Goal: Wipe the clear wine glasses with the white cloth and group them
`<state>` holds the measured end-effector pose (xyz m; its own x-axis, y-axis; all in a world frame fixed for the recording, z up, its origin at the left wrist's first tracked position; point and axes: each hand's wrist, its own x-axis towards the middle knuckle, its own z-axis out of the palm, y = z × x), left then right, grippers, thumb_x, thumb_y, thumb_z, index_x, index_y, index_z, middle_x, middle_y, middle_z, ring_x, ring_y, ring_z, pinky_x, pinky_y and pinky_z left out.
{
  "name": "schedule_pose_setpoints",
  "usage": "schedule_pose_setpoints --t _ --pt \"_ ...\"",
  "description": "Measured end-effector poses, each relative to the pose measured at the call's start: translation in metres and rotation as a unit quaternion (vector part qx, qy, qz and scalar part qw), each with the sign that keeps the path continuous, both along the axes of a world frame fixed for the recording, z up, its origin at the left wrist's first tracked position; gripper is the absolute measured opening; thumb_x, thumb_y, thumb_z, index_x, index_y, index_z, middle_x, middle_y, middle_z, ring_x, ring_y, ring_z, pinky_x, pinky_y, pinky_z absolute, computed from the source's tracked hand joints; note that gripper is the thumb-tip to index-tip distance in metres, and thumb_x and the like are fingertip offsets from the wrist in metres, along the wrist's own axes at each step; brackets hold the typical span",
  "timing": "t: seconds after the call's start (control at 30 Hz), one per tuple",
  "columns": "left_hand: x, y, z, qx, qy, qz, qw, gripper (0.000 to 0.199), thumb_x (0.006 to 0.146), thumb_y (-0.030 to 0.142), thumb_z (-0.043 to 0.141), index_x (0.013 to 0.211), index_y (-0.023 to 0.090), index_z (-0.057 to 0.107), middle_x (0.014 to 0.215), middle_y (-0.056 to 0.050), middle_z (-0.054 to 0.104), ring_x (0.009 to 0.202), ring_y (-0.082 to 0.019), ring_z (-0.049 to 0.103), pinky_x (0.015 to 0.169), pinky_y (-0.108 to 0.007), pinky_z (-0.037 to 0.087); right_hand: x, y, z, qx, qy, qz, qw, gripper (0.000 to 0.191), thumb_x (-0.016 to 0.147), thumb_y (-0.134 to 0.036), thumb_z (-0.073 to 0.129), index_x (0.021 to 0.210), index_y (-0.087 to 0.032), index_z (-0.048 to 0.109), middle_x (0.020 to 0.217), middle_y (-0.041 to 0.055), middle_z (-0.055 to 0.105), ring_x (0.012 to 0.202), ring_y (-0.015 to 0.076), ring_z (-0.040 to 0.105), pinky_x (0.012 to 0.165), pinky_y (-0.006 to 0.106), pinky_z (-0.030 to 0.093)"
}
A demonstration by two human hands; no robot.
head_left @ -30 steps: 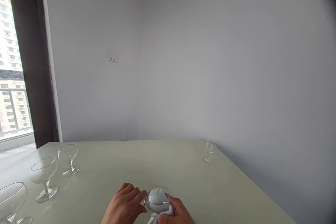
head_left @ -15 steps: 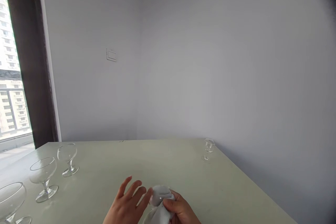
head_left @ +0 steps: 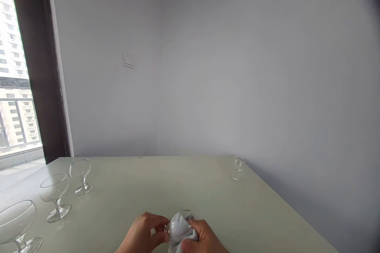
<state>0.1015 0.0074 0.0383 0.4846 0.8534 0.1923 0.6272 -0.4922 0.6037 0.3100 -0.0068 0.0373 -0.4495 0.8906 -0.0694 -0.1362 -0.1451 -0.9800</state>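
Note:
At the bottom middle of the view, my left hand (head_left: 142,235) grips a clear stemmed glass (head_left: 168,228), of which only a sliver shows between the two hands. My right hand (head_left: 203,239) presses a pale grey cloth (head_left: 179,231) against and into that glass. Both hands are low over the pale green table (head_left: 166,184), close to its near edge. The rest of the glass is hidden by the cloth and my fingers.
Three empty stemmed glasses stand in a row at the left: a small one (head_left: 80,176), a middle one (head_left: 56,195), a large one (head_left: 18,225). A tiny glass (head_left: 238,167) stands at the far right corner by the grey wall. A window is at the left.
My left hand lifted its fingers off the glass half a second ago and has closed on it again. The cloth now covers more of the bowl. The view shifted slightly.

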Motion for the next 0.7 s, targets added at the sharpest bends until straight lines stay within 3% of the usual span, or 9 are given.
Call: schedule_pose_setpoints --t 0.03,0.1,0.17,0.2,0.27,0.33,0.43,0.53,0.7 --pt "0.001 -0.002 0.000 0.131 0.035 0.020 0.991 0.017 0.081 0.032 0.056 0.092 0.024 0.067 0.071 0.002 0.066 0.071 -0.017 0.059 0.073 -0.030 0.044 -0.003 0.001 -0.004 -0.042 0.050 -0.034 0.997 0.040 0.055 -0.042 0.079 0.083 -0.016 0.068 0.065 -0.0018 0.053 0.060 0.0117 0.044 0.060 0.023 0.034" --pt "0.003 -0.005 0.000 0.371 0.073 0.051 0.924 0.022 0.083 0.022 0.052 0.102 0.024 0.063 0.077 0.001 0.068 0.080 -0.020 0.059 0.088 -0.040 0.038 -0.009 0.004 -0.011 -0.106 0.159 -0.065 0.979 0.040 0.055 -0.043 0.079 0.082 -0.016 0.067 0.062 -0.0014 0.053 0.056 0.0112 0.046 0.058 0.024 0.035" --pt "0.002 -0.007 0.000 0.480 0.084 0.052 0.872 0.022 0.082 0.017 0.052 0.102 0.021 0.061 0.073 0.001 0.066 0.073 -0.018 0.058 0.084 -0.037 0.039 -0.011 0.005 -0.015 -0.113 0.202 -0.049 0.972 0.040 0.056 -0.044 0.078 0.079 -0.014 0.067 0.059 -0.0015 0.051 0.052 0.0095 0.043 0.053 0.022 0.033" --pt "0.001 -0.007 0.001 0.487 0.087 0.044 0.868 0.020 0.082 0.017 0.053 0.100 0.020 0.061 0.069 0.002 0.064 0.066 -0.016 0.057 0.076 -0.033 0.041 -0.011 0.006 -0.015 -0.093 0.185 -0.037 0.978 0.041 0.056 -0.045 0.078 0.080 -0.013 0.067 0.059 -0.0016 0.051 0.051 0.0087 0.042 0.052 0.021 0.032" --pt "-0.002 -0.005 0.002 0.430 0.094 0.017 0.898 0.014 0.083 0.021 0.054 0.095 0.021 0.061 0.064 0.003 0.061 0.057 -0.013 0.052 0.061 -0.026 0.040 -0.006 0.005 -0.011 -0.027 0.099 -0.003 0.995 0.041 0.057 -0.041 0.079 0.085 -0.013 0.068 0.063 -0.0010 0.054 0.055 0.0091 0.042 0.054 0.021 0.032" --pt "-0.003 -0.003 0.002 0.314 0.083 0.003 0.946 0.011 0.083 0.029 0.055 0.087 0.022 0.062 0.062 0.004 0.060 0.057 -0.012 0.051 0.057 -0.024 0.037 0.002 0.004 -0.003 0.051 -0.011 0.028 0.998 0.039 0.058 -0.033 0.078 0.092 -0.016 0.068 0.072 -0.0008 0.058 0.064 0.0114 0.046 0.061 0.021 0.034" --pt "-0.002 0.000 0.001 0.039 -0.008 0.002 0.999 0.032 0.077 0.050 0.057 0.069 0.020 0.063 0.056 0.004 0.053 0.056 -0.011 0.047 0.053 -0.022 0.033 0.016 0.003 0.008 0.146 -0.143 0.075 0.976 0.027 0.063 -0.027 0.072 0.088 -0.019 0.071 0.072 -0.0025 0.060 0.068 0.0148 0.050 0.064 0.023 0.036" --pt "-0.001 0.002 0.001 -0.222 -0.131 -0.035 0.966 0.056 0.063 0.070 0.056 0.062 0.014 0.062 0.048 0.005 0.040 0.047 -0.008 0.037 0.044 -0.021 0.024 0.025 0.003 0.016 0.243 -0.207 0.091 0.943 0.019 0.067 -0.024 0.065 0.084 -0.022 0.073 0.065 -0.0033 0.062 0.061 0.0147 0.050 0.059 0.023 0.036" --pt "-0.005 0.001 0.000 -0.344 -0.236 -0.093 0.904 0.060 0.058 0.069 0.063 0.067 0.010 0.064 0.044 0.007 0.035 0.042 -0.004 0.028 0.042 -0.021 0.015 0.036 0.007 0.032 0.399 -0.279 0.055 0.872 0.037 0.070 -0.005 0.049 0.091 -0.025 0.072 0.075 -0.0006 0.066 0.064 0.0151 0.053 0.060 0.023 0.035"
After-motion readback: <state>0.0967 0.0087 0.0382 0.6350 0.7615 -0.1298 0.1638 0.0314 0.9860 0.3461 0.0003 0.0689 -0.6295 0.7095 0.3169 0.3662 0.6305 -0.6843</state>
